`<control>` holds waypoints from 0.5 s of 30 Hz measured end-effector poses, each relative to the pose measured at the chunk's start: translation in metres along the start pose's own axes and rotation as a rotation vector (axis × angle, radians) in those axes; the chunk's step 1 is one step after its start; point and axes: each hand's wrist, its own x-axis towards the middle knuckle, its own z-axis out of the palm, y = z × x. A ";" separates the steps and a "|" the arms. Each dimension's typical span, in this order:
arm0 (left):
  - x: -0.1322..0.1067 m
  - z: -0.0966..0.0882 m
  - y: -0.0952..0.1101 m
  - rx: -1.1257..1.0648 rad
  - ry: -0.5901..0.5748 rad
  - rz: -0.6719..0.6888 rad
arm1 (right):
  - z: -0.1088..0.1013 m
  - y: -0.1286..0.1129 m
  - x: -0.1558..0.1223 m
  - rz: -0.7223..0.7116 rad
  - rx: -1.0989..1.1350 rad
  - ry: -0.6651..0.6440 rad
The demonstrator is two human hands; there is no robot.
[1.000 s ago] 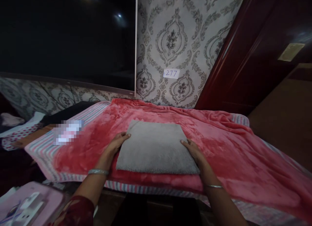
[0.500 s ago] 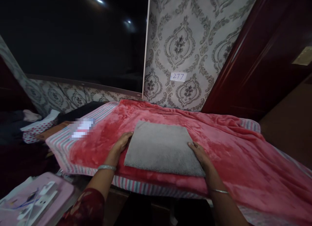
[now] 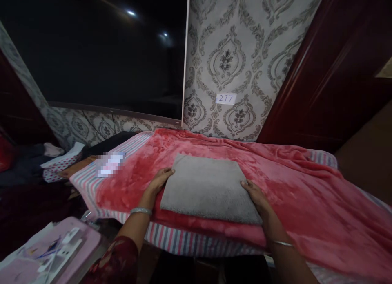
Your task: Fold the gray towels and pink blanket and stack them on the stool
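A grey towel (image 3: 208, 188), folded into a flat rectangle, lies on the red plush blanket (image 3: 128, 186). My left hand (image 3: 161, 180) grips its left edge, fingers bent with the thumb side against the cloth. On the opposite edge my right hand (image 3: 255, 194) holds the towel, its thumb on top and the other fingers partly hidden at the side. The towel's near edge runs roughly parallel to the front of the blanket. Beneath the blanket, a striped cloth (image 3: 180, 239) hangs over the front edge.
A large dark television (image 3: 101, 55) hangs on the patterned wall, beside a paper label reading 277 (image 3: 226, 98). At lower left stands a pink stool or box (image 3: 87, 239) bearing a white power strip (image 3: 65, 247). A blurred-out item (image 3: 109, 164) lies on the blanket's left side.
The view has shifted a little, so everything sits slightly further right. Both hands stay at the towel's side edges, and the towel looks the same.
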 end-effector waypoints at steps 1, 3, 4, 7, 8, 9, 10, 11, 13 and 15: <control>0.000 0.000 0.001 -0.001 -0.001 -0.003 | 0.000 0.001 0.001 -0.004 -0.003 0.008; 0.000 0.001 0.003 -0.005 -0.009 -0.013 | 0.000 0.002 0.001 -0.001 -0.007 0.020; 0.000 0.002 0.004 -0.007 -0.014 -0.019 | 0.000 0.002 0.001 0.004 -0.002 0.017; 0.001 0.002 0.005 -0.016 -0.012 -0.032 | 0.001 -0.001 -0.001 0.043 0.049 -0.027; 0.001 0.002 0.004 -0.017 -0.005 -0.034 | 0.001 -0.003 -0.001 0.063 0.066 -0.045; 0.001 0.002 0.004 -0.016 0.002 -0.035 | 0.001 -0.005 -0.002 0.085 0.079 -0.067; 0.001 0.002 0.003 -0.014 0.008 -0.038 | 0.001 -0.007 -0.003 0.105 0.084 -0.087; 0.001 0.002 0.003 -0.012 0.011 -0.041 | 0.002 -0.009 -0.004 0.119 0.085 -0.101; 0.001 0.002 0.004 -0.011 0.007 -0.050 | 0.002 -0.013 -0.006 0.124 0.086 -0.112; 0.001 0.002 0.006 -0.011 -0.003 -0.070 | 0.003 -0.016 -0.008 0.109 0.082 -0.111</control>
